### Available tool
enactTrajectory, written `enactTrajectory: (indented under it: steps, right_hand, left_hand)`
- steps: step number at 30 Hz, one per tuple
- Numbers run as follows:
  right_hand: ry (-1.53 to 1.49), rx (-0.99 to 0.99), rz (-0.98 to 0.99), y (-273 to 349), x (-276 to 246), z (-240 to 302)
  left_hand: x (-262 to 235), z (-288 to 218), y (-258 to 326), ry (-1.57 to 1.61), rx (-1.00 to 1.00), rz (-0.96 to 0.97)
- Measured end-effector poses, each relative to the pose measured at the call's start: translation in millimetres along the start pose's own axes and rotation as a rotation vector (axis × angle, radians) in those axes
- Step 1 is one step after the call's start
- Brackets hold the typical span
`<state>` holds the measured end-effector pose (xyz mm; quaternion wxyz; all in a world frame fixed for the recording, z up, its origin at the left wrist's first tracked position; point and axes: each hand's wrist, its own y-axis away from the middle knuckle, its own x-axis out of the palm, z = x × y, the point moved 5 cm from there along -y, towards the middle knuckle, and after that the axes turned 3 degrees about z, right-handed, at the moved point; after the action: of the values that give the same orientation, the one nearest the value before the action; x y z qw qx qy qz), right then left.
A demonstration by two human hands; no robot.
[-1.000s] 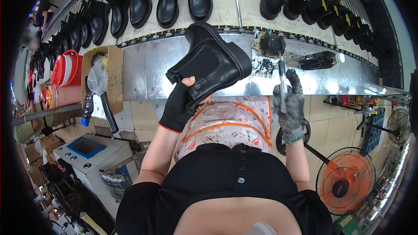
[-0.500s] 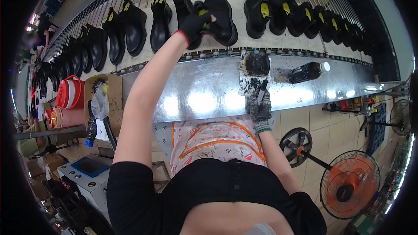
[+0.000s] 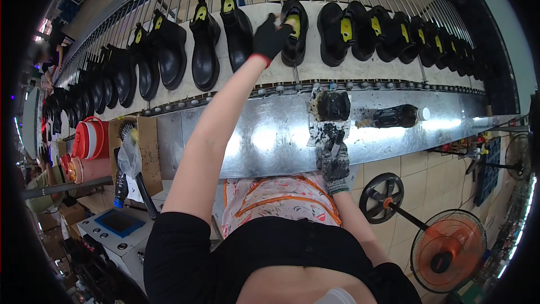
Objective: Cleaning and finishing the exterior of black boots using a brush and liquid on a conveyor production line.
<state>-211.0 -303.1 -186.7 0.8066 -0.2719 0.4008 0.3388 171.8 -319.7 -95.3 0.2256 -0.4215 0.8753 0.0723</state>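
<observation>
My left hand, in a black fingerless glove with a red cuff, reaches over the row of shoes. Its fingertips are closed on the rim of a black shoe with a yellow-green insole, one finger inside the opening. My right hand wears a stained grey knit glove and rests at the metal ledge's near edge. It is wrapped round a dark stick-shaped tool with a pale patch, whose kind I cannot make out. Just beyond lies a black, block-like pad on smeared paper.
Black shoes line the pale conveyor on both sides, with metal bars behind. A dark bottle with a white cap lies on the metal ledge. A cardboard box and red jug stand left, an orange fan right.
My left hand has moved right, and the shoe beside it stands straighter than before. My right hand keeps the dark tool. The whole view has shifted slightly.
</observation>
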Motion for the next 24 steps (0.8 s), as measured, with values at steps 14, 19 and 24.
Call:
enactTrajectory:
  steps: [14,19,24]
  right_hand:
    - [-0.16,0.13,0.067,-11,-11,10]
    - [0.038,0.092,-0.036,-4,-1,7]
    - [-0.208,0.151,0.003,-4,-7,4]
  left_hand:
    - [-89,112,-2,-0.329,-0.454,-0.335]
    - [-76,114,15,-0.31,-0.498,-0.266]
    - [-100,63,87,-0.241,-0.423,-0.169]
